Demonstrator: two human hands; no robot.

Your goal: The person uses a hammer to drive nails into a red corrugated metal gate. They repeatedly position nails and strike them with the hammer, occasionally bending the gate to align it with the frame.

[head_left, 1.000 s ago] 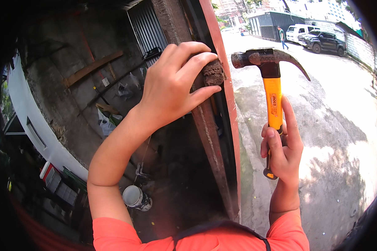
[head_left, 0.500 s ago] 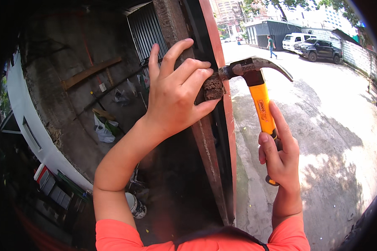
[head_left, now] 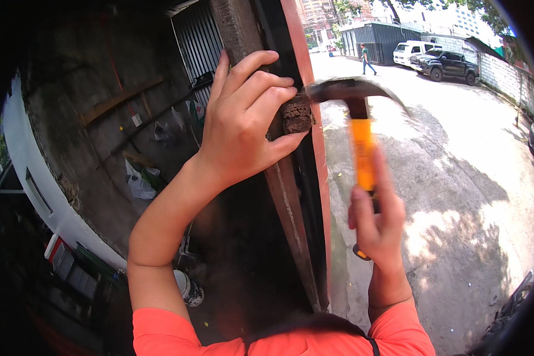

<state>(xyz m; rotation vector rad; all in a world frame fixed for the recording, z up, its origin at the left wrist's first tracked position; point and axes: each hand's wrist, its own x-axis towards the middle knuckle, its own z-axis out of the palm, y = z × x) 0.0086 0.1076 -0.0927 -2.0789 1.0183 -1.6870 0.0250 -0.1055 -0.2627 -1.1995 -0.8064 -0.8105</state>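
My left hand [head_left: 236,121] is raised against the edge of an upright reddish-brown post. Its thumb and fingers close round a dark brown, rough, cracked block [head_left: 297,116], which looks like weathered wood or rusty metal. In my right hand [head_left: 378,219] is a claw hammer [head_left: 362,145] with an orange and black handle, held upright, the index finger stretched along the handle. Motion smears the hammer. Its striking face is at the block's upper right side, close to my left fingertips; whether they touch I cannot tell.
The post [head_left: 307,44] divides a dim room on the left from a sunlit concrete driveway [head_left: 427,196]. Inside are white plastic bags [head_left: 139,183], a bucket [head_left: 190,289] and a wooden plank [head_left: 121,102]. Farther off outside, a person [head_left: 366,60] walks near a parked dark pickup [head_left: 448,64].
The hammer and my right hand have shifted left, and the hammer is now blurred. My left hand keeps its grip on the block. The view has turned slightly; the far person has walked left.
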